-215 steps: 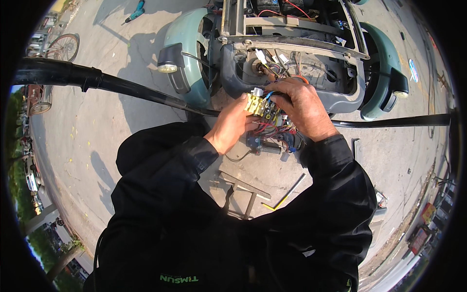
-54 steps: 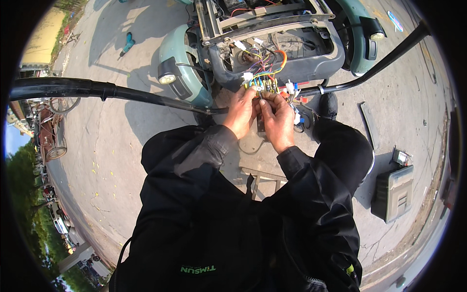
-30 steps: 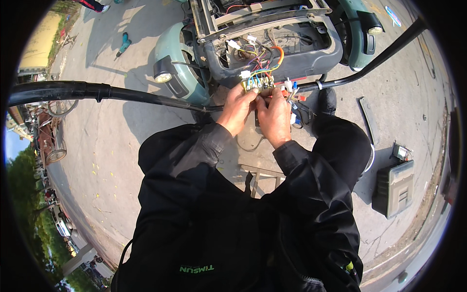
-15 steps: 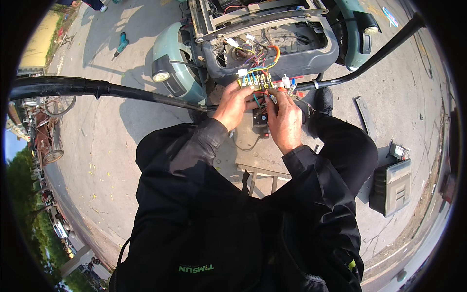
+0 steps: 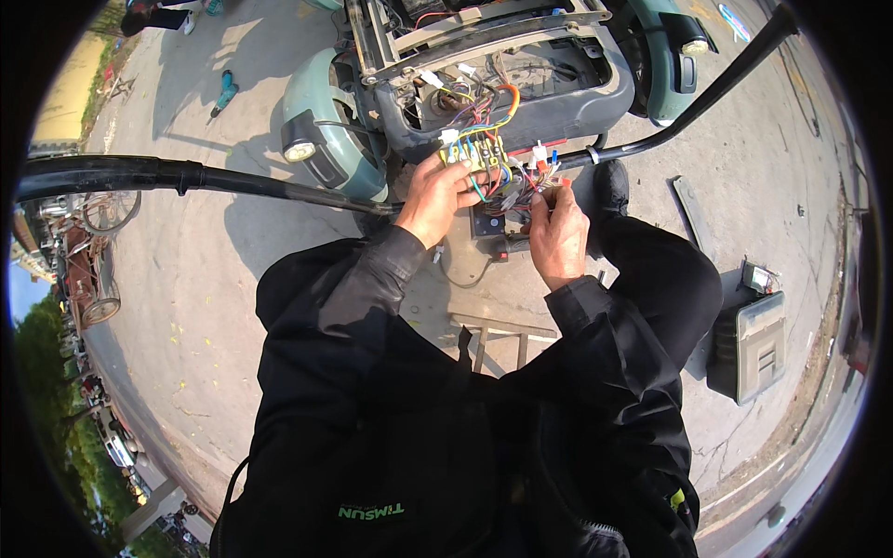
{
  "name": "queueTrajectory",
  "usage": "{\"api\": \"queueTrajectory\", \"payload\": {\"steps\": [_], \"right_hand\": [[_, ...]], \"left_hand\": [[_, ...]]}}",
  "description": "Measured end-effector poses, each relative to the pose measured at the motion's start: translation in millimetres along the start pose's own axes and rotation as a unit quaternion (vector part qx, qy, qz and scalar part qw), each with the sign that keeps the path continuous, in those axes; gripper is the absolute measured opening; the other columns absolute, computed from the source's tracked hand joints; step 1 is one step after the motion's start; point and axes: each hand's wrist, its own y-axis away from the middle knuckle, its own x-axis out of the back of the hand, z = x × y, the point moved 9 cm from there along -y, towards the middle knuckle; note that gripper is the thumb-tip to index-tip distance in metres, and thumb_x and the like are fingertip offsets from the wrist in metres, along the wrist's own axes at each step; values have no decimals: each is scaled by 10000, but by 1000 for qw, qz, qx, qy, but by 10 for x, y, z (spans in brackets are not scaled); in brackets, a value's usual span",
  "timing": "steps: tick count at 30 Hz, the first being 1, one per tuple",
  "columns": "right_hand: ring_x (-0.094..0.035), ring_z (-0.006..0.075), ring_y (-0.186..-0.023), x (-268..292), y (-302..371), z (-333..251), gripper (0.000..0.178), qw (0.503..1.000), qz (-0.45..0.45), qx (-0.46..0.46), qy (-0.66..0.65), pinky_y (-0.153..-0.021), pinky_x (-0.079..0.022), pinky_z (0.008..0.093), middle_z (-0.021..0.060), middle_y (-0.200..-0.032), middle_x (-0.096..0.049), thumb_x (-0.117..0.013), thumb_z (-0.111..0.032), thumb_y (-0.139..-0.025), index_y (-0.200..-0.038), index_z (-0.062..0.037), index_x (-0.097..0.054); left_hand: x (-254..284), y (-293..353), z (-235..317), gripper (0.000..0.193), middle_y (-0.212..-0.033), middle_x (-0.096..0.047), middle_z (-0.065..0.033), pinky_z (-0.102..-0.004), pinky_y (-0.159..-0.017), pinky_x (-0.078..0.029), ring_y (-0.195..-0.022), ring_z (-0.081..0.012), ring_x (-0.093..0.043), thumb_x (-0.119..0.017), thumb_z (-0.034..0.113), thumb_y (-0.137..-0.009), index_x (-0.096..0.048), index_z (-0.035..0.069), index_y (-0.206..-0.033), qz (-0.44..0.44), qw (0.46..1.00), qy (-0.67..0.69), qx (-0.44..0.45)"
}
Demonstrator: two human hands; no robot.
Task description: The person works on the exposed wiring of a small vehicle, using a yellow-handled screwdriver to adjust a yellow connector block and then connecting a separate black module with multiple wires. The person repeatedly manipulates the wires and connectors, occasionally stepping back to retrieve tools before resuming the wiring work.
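My left hand (image 5: 432,203) is closed around the near side of a yellow terminal block (image 5: 473,156), with colored wires fastened along it. A bundle of wires (image 5: 481,110) runs from the block's far side into the grey vehicle body (image 5: 558,119). To the right, my right hand (image 5: 560,236) pinches some thin wires (image 5: 532,193) close to several small plugs, among them a white connector (image 5: 539,152). Exactly which wires are between its fingers is hard to make out. Below the block, a black box (image 5: 486,223) sits partly behind the wires.
A black handlebar (image 5: 270,182) stretches across both sides. Green fenders with lamps (image 5: 299,151) flank the body. A teal power drill (image 5: 224,93) lies on the ground at far left. At right are a toolbox (image 5: 758,349) and a dark strip (image 5: 690,214). A low wooden stool (image 5: 502,327) stands between my legs.
My right hand has moved away from the terminal block, to the right and nearer, onto the loose wires. My left hand keeps hold of the block. The view has shifted slightly.
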Motion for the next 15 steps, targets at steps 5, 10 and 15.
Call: {"api": "queueTrajectory", "payload": {"steps": [5,10,15], "right_hand": [[-624,345,-620,30,424,-141,120,984,19,167,61,-544,-507,427,166,-781,-589,-613,-60,-916,-946,-6,-510],[-617,231,-913,-653,1166,-163,125,789,-170,469,358,-644,-536,341,87,-893,-575,-573,-148,-860,-930,-47,-595],[-618,246,-947,-718,750,369,182,848,-168,317,390,-756,-525,369,98,-944,-631,-545,-129,-862,-990,-29,-629]], "left_hand": [[-56,-22,29,312,-1184,-656,-165,-399,-909,-578,-1047,-275,-695,-498,105,-998,-533,-20,-1283,-14,1000,24,-9],[-66,-13,30,332,-1219,-635,-182,-425,-946,-577,-1063,-313,-687,-505,86,-993,-512,-29,-1305,-17,999,46,-10],[-63,-8,18,337,-1239,-632,-177,-429,-957,-568,-1086,-311,-679,-510,92,-994,-513,-22,-1311,-34,998,48,-9]]}}
